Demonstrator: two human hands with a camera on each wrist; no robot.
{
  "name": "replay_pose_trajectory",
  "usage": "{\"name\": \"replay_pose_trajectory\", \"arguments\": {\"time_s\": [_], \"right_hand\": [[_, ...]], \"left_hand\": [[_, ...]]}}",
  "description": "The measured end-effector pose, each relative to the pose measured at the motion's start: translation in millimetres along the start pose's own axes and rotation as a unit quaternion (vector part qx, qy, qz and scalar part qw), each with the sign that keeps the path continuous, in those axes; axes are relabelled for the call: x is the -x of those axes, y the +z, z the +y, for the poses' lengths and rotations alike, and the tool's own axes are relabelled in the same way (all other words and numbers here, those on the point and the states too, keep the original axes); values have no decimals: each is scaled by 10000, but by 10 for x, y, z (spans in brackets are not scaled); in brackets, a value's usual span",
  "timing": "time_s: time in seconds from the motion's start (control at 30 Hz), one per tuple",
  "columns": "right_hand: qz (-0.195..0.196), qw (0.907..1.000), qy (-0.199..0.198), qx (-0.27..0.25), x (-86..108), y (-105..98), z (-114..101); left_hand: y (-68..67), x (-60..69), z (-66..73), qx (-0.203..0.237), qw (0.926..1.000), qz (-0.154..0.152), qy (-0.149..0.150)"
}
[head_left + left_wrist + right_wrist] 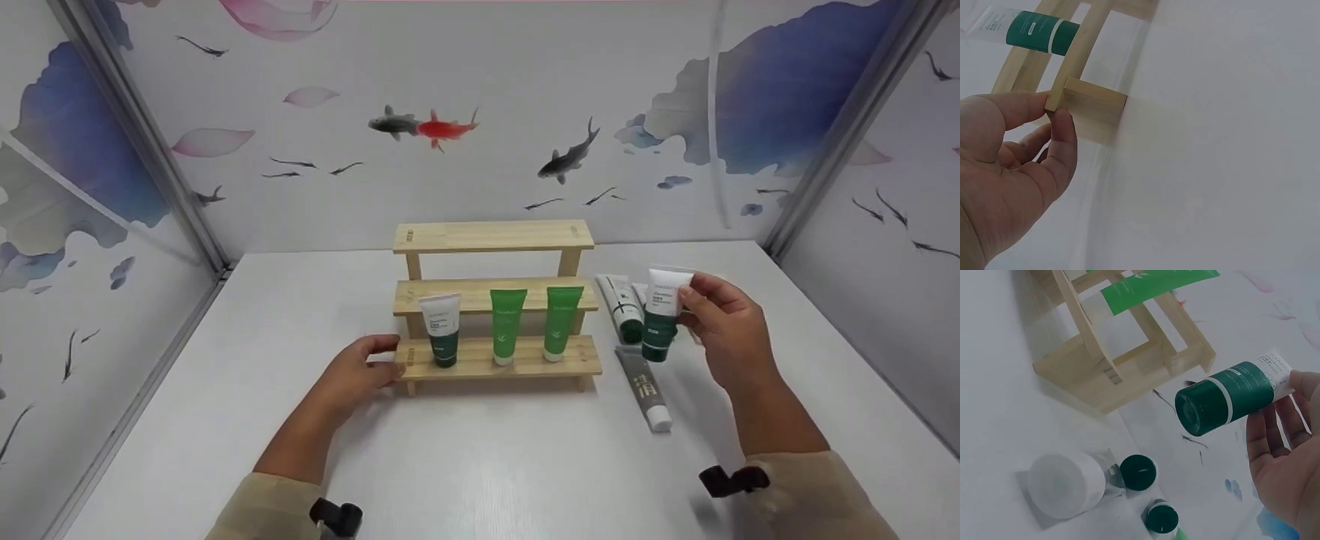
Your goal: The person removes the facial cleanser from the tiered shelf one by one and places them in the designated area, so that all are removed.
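A three-tier wooden rack (pixel 495 236) stands mid-table. On its bottom tier, a white-and-green tube (pixel 442 330) and two green tubes (pixel 506 326) (pixel 561 322) stand cap down. My left hand (pixel 356 379) pinches the left end of that tier; in the left wrist view the thumb and fingers of the left hand (pixel 1022 157) meet at the board's corner (pixel 1055 98). Right of the rack, my right hand (pixel 727 330) holds another white-and-green tube (pixel 664 311) upright, cap down. The right wrist view shows this tube (pixel 1235 394) gripped at its white end by the right hand (pixel 1292 450).
Right of the rack lie a grey tube (pixel 643 386) with a white cap and a white tube (pixel 621 307) with a dark green cap, with another partly hidden behind the held tube. Printed panels (pixel 465 75) enclose the table at the back and sides.
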State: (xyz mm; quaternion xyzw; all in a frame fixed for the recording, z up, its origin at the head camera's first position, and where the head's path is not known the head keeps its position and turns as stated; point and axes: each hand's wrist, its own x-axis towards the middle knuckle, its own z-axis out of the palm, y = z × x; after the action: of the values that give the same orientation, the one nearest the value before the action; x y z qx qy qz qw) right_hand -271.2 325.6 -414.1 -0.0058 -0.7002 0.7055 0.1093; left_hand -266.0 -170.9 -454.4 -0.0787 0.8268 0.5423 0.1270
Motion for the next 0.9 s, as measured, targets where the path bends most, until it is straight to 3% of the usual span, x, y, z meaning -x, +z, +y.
{"name": "replay_pose_trajectory", "arguments": {"time_s": [0.13, 0.4, 0.9], "right_hand": [[-184, 9996, 200, -65, -36, -85, 88], [-360, 9934, 972, -489, -135, -334, 275], [-840, 9796, 1827, 0, -215, -688, 488]], "left_hand": [[-10, -3, -11, 8, 10000, 23, 41], [-8, 3, -20, -2, 10000, -5, 59], [-14, 18, -9, 120, 9997, -142, 125]]}}
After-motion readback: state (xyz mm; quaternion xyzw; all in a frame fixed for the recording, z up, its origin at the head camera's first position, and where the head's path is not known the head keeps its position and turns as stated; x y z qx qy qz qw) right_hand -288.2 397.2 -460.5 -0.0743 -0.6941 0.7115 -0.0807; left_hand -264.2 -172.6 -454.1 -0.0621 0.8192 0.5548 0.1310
